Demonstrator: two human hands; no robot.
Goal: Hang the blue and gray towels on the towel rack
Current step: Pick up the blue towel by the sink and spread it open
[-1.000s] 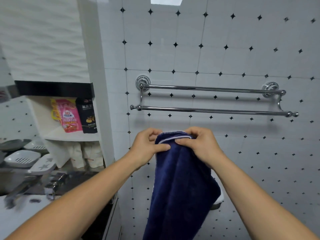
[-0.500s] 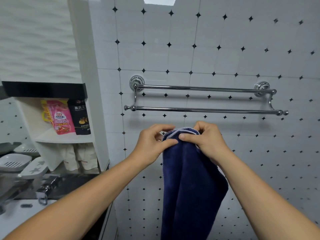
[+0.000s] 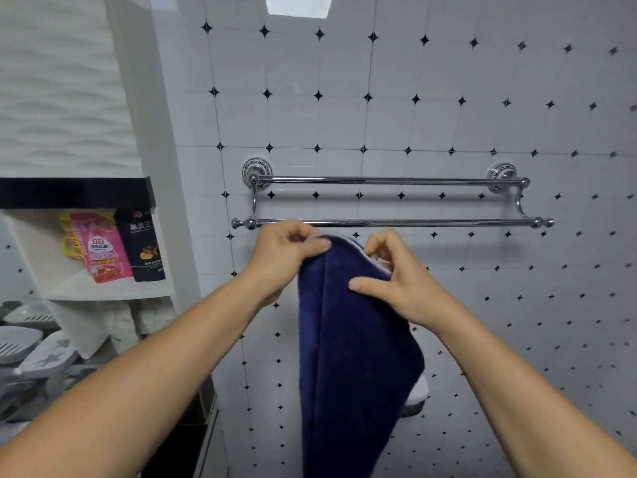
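A dark blue towel [image 3: 351, 357] with a pale edge hangs folded lengthwise in front of me. My left hand [image 3: 286, 257] pinches its top edge on the left. My right hand [image 3: 396, 277] grips the top on the right, thumb pressed on the front of the cloth. Both hands sit just below the lower bar of the chrome double towel rack [image 3: 389, 201] on the tiled wall. Both bars are bare. No gray towel is in view.
A white shelf niche [image 3: 110, 288] at the left holds a pink pouch [image 3: 100, 250] and a black pouch [image 3: 143, 246]. Soap dishes [image 3: 38, 350] and a faucet sit at the lower left. A white object [image 3: 418, 391] shows behind the towel.
Both hands have lifted the towel's top edge closer to the lower bar. My right hand has slid a little down the right side of the towel.
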